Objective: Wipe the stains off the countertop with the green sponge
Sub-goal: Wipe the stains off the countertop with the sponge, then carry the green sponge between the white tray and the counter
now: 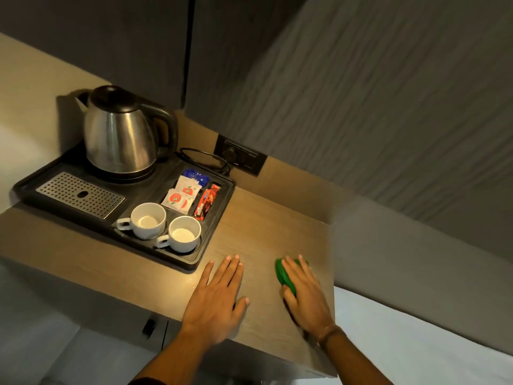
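Observation:
The wooden countertop (258,226) runs from the left wall to a right edge near the bed. My right hand (304,295) presses the green sponge (283,275) flat on the counter near its front right corner; only the sponge's left side shows from under my fingers. My left hand (218,295) lies flat on the counter to the left of the sponge, fingers spread, holding nothing. No stain stands out on the wood in this light.
A black tray (213,218) fills the counter's left part, holding a steel kettle (119,134), two white cups (148,220), sachets (181,195) and a metal drip grate (80,194). A wall socket (240,157) with the kettle's cord sits behind. White bedding (416,343) lies to the right.

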`<state>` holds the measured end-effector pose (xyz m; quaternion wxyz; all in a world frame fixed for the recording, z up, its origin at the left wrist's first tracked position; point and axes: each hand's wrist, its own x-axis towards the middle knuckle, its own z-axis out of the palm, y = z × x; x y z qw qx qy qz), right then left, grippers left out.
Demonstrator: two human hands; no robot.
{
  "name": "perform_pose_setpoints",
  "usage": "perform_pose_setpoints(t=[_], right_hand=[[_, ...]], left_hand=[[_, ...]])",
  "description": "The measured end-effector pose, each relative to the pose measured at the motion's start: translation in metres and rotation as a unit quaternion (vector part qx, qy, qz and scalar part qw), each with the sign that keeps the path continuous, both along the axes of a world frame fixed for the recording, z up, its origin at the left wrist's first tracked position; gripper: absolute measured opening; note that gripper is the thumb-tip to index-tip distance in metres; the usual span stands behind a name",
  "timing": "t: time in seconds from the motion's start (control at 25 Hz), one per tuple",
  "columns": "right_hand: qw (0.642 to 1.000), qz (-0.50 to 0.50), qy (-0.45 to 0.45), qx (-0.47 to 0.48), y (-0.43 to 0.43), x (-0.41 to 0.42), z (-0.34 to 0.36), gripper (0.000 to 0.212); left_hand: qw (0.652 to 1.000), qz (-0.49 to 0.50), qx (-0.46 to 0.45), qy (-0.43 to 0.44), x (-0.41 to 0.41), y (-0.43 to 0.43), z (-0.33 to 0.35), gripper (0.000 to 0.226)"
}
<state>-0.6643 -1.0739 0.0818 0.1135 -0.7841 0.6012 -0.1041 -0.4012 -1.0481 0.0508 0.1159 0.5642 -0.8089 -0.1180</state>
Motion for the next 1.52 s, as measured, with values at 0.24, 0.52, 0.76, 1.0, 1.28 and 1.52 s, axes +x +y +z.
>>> perform_pose_setpoints(t=[0.24, 0.52, 0.76, 1.0, 1.28, 1.52], right_hand=[[1.0, -0.017, 0.005, 0.0, 0.029, 0.046, -0.002, 0.069], [0.997, -0.063, 0.032, 0.016, 0.029, 0.033, 0.009, 0.076], [0.999, -0.043, 0.018, 0.018, 0.035, 0.019, 0.015, 0.072], [0.995, 0.031, 0.048, -0.079, 0.104, 0.06, 0.027, 0.07], [0.964, 0.23, 0.047, -0.128, 0.28, 0.18, 0.005, 0.084], [0.902, 0.421, 0.017, -0.09, 0.439, 0.289, -0.026, 0.075]], left_hand=[[1.0, -0.008, -0.007, -0.005, 0.002, 0.0, 0.001, 0.077], [0.999, -0.025, 0.026, -0.022, 0.004, -0.003, 0.006, 0.078], [0.999, 0.024, 0.035, -0.01, 0.022, 0.047, 0.017, 0.077], [0.988, 0.146, 0.03, -0.04, 0.075, 0.181, 0.026, 0.087], [0.942, 0.33, 0.058, -0.015, 0.132, 0.41, 0.023, 0.103], [0.858, 0.508, 0.065, -0.039, 0.182, 0.625, 0.013, 0.101]])
